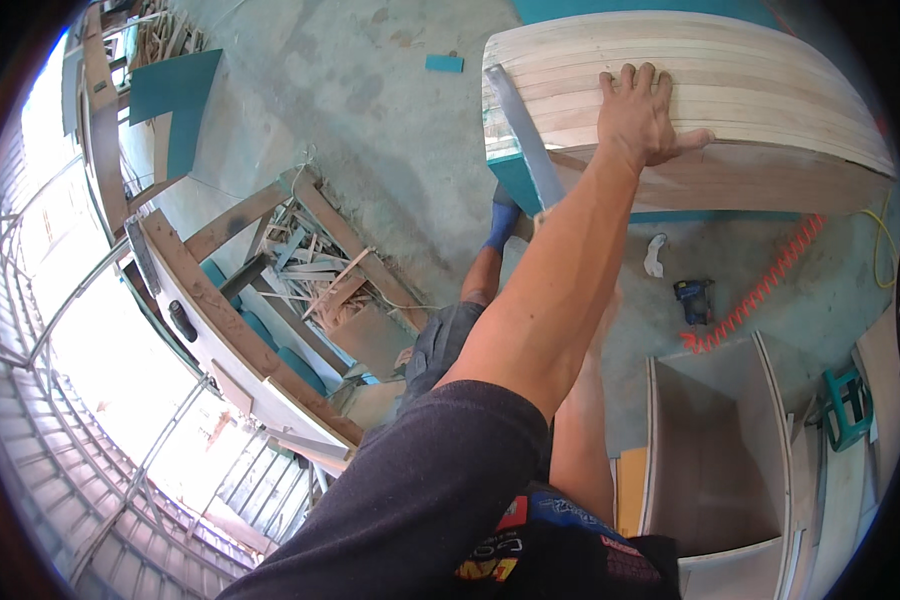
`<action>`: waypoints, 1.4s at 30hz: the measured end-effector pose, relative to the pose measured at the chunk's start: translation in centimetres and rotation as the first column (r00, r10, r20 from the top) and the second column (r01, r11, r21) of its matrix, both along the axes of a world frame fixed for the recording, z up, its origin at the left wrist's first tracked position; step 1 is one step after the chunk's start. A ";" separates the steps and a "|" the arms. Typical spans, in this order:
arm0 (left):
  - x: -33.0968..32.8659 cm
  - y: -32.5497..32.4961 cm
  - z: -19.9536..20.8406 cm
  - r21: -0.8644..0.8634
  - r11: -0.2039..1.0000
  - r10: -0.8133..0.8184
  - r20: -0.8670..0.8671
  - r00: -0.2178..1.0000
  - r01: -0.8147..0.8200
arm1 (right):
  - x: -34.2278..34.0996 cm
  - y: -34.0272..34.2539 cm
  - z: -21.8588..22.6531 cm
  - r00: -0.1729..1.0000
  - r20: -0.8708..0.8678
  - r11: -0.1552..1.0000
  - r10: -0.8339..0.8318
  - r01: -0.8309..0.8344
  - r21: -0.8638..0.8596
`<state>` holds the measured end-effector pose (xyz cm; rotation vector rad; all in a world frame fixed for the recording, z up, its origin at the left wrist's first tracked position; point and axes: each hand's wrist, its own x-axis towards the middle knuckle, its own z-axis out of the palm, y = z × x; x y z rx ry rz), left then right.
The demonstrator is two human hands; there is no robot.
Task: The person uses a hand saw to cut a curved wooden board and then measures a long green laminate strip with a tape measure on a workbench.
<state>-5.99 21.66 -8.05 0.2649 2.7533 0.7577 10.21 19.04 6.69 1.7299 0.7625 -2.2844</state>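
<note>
My left hand (pixel 642 118) presses palm down on a curved panel of pale wood strips (pixel 760 85), fingers spread and thumb out to the right. It grips nothing. A long, flat grey metal strip (pixel 526 130), like a saw blade, lies slanted across the panel's left end. Its lower end disappears behind my left forearm. Under that forearm shows another bare limb (pixel 582 430), seemingly my right arm. My right hand is hidden behind the left arm, so its grip and any hold on the strip cannot be made out.
Right of my arm, a dark power tool (pixel 694 300) lies beside a coiled red air hose (pixel 760 285) and a white scrap (pixel 654 256). An open wooden box (pixel 715 450) stands nearer, with a green stool (pixel 847 408) beyond. Left are a wooden frame (pixel 355 240) and offcuts (pixel 315 265).
</note>
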 end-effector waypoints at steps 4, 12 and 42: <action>-0.2 0.1 0.1 -0.018 1.000 -0.015 0.011 1.000 0.015 | 1.6 1.0 -0.2 0.978 -0.159 0.991 0.134 -0.128 0.046; 0.1 0.3 -0.4 0.003 1.000 -0.005 -0.021 1.000 0.005 | -2.1 0.5 -0.2 0.936 0.299 0.982 0.187 -0.177 -0.059; -0.2 -0.1 -0.7 -0.034 0.999 -0.024 -0.017 1.000 0.023 | 0.6 -0.4 -0.3 0.982 -0.110 0.981 0.153 -0.137 0.140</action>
